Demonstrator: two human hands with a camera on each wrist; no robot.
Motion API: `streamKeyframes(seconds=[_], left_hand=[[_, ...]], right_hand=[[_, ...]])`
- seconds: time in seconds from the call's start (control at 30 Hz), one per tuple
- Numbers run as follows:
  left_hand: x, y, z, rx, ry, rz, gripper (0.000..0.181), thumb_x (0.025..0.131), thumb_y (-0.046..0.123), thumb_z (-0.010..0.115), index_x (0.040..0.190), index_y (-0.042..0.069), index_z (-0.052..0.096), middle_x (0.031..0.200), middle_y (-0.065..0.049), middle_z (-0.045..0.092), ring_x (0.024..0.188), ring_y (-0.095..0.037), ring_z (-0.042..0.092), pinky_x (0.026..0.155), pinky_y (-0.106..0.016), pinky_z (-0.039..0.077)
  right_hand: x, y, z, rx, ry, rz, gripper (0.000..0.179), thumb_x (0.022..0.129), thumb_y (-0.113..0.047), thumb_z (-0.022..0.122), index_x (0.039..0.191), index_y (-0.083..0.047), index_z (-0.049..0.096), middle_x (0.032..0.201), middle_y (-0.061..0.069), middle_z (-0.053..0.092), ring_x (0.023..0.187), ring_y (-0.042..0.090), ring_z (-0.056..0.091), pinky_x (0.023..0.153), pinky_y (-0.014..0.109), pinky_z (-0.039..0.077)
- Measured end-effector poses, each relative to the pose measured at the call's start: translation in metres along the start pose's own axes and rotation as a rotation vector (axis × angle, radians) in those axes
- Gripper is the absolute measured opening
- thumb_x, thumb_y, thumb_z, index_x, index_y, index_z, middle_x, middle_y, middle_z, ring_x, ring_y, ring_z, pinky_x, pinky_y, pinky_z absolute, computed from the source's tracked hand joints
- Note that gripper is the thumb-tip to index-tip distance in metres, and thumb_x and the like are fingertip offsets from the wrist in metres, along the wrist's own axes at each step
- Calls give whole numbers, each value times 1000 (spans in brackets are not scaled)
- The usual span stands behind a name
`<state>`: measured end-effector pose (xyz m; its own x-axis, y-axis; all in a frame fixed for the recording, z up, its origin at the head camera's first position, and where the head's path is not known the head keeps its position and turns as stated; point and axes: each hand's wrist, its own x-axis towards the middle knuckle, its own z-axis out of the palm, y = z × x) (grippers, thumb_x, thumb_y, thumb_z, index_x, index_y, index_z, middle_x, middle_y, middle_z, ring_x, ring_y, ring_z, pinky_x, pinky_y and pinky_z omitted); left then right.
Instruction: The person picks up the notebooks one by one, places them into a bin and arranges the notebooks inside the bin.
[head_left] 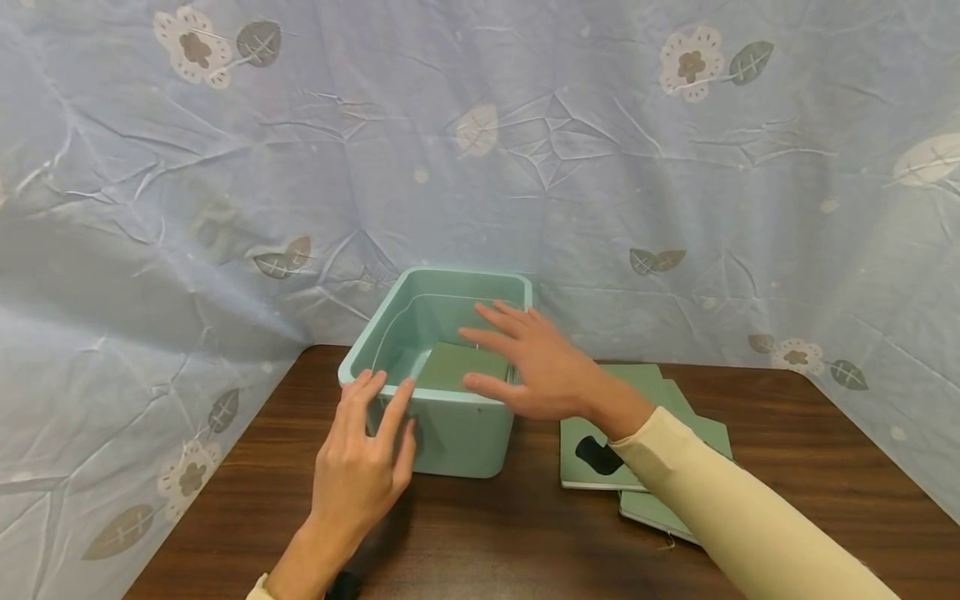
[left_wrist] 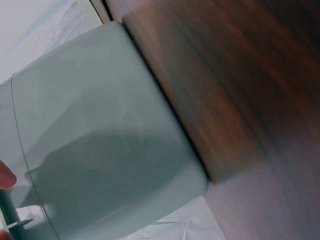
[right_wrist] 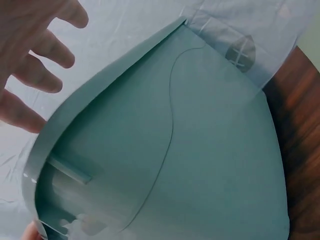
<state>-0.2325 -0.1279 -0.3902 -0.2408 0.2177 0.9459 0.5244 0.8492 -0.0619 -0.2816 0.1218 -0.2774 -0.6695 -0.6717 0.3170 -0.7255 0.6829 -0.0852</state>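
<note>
A pale green plastic bin (head_left: 457, 437) stands on the table, and a green book (head_left: 461, 367) lies inside it. My left hand (head_left: 360, 462) is at the bin's near left corner, fingers spread and fingertips right at the rim. My right hand (head_left: 536, 367) hovers over the bin's right side with its fingers apart and nothing between them. In the right wrist view, the fingers of that hand (right_wrist: 40, 60) show beside the rim of the bin (right_wrist: 215, 130). From the left wrist, the bin's side wall (left_wrist: 110, 135) fills much of the view.
Right of the bin, several green books (head_left: 645, 379) lie in an uneven stack, partly hidden by my right forearm. A black object (head_left: 597, 456) shows beneath the right wrist. The brown wooden table (head_left: 480, 542) meets a flower-patterned cloth (head_left: 600, 208) behind and at both sides.
</note>
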Motion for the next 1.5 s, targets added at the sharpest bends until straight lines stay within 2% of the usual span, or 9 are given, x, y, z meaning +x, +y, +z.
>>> streamKeyframes(seconds=[0.1, 0.33, 0.57, 0.77, 1.1, 1.37, 1.5], left_hand=[[0, -1, 0, 1, -2, 0, 46, 87, 17, 57, 132, 7, 62, 126, -29, 57, 122, -46, 56, 97, -55, 53], [-1, -3, -2, -3, 0, 0, 46, 87, 17, 57, 132, 7, 63, 126, -29, 57, 122, -46, 56, 96, -55, 53], [-1, -5, -2, -7, 10, 7, 46, 86, 16, 58, 131, 7, 63, 124, -29, 58, 121, -46, 56, 95, -55, 54], [-3, -5, -1, -5, 6, 9, 45, 87, 17, 57, 131, 7, 63, 125, -29, 58, 121, -46, 56, 95, -55, 54], [0, -5, -1, -2, 17, 10, 44, 88, 17, 57, 131, 7, 63, 126, -29, 58, 122, -44, 57, 102, -56, 50], [0, -6, -1, -3, 18, 19, 44, 88, 16, 57, 130, 6, 63, 125, -29, 58, 121, -45, 57, 101, -56, 50], [-1, -7, -2, -3, 13, 11, 44, 89, 17, 56, 131, 6, 63, 126, -29, 58, 123, -44, 56, 103, -57, 49]], right_hand=[[-5, 3, -2, 25, 0, 15, 67, 94, -69, 40, 152, -35, 36, 165, -4, 19, 154, 21, 16, 125, 56, 13], [-21, 15, -6, 4, -2, 31, 68, 93, -69, 41, 153, -37, 33, 165, -5, 18, 153, 22, 20, 125, 54, 15], [-44, 31, -12, 3, 7, 53, 67, 94, -63, 48, 153, -32, 36, 165, -1, 21, 151, 27, 24, 120, 52, 29], [-67, 47, -16, -27, 6, 81, 65, 96, -60, 47, 153, -32, 35, 165, 1, 19, 150, 29, 26, 118, 53, 31], [-110, 73, -21, -49, 27, 197, 61, 96, -57, 50, 152, -39, 32, 165, -1, 21, 147, 31, 33, 113, 56, 36], [-139, 86, -29, -71, 4, 247, 60, 97, -53, 51, 152, -32, 36, 164, 2, 23, 144, 36, 36, 107, 60, 40], [-149, 88, -30, -30, 5, 267, 59, 98, -49, 52, 152, -30, 37, 164, 4, 24, 142, 37, 37, 104, 61, 41]])
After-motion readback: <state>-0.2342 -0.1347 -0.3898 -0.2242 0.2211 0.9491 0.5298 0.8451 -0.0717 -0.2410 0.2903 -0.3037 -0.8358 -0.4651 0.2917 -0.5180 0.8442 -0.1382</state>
